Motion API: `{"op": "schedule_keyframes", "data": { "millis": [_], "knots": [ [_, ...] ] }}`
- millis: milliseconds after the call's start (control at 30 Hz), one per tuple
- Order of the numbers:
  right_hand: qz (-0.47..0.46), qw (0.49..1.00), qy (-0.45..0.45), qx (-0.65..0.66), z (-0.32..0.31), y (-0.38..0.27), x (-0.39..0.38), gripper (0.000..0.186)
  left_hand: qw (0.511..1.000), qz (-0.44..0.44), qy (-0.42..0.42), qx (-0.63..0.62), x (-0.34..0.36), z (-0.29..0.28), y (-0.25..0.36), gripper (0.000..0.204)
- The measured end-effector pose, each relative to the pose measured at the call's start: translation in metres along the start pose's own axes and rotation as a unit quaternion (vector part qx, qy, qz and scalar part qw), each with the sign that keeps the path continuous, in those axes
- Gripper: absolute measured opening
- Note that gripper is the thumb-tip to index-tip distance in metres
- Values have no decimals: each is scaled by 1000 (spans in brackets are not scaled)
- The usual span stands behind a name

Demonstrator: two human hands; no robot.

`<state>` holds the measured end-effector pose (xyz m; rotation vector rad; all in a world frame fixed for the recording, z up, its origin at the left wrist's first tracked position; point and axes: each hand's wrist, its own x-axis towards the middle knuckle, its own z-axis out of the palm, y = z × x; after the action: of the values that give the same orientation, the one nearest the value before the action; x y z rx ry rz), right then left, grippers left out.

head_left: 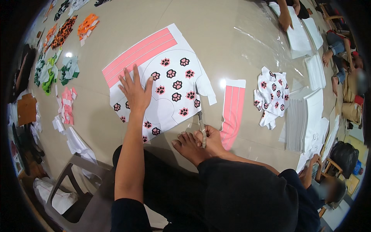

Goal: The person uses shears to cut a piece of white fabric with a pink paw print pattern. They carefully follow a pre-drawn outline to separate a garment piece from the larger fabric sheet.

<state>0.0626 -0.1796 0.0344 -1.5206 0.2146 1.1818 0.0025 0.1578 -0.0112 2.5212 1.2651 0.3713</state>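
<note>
A white printed fabric sheet with pink and black paw prints, outlined curves and a pink striped band lies on the floor. My left hand rests spread and flat on its left part. My right hand grips scissors with taped handles, the blades at the sheet's right edge, where a narrow piece hangs apart. Right of them lies a separate pink striped strip, slightly rippled. My bare foot is beside my right hand.
A paw-print pile and white stacks lie right; other people's hands and legs are along that side. Coloured scrap piles lie upper left. A grey plastic chair stands lower left on the tiled floor.
</note>
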Motion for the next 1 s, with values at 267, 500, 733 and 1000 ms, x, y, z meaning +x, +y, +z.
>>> {"op": "schedule_keyframes", "data": {
  "millis": [267, 500, 733, 1000],
  "knots": [
    [10, 999, -32, -1, -12, -23, 2, 21, 983, -160, -71, 56, -33, -1, 17, 96],
    [28, 994, -105, -13, -39, -54, 29, 22, 963, -231, -127, 47, -55, -14, 27, 100],
    [35, 995, -89, -42, -44, -55, 31, 24, 980, 131, -121, -86, -53, -20, 79, 64],
    [21, 997, -61, -38, -33, -41, 31, 22, 984, 117, -73, -111, -31, 9, 82, 58]
  ]
}}
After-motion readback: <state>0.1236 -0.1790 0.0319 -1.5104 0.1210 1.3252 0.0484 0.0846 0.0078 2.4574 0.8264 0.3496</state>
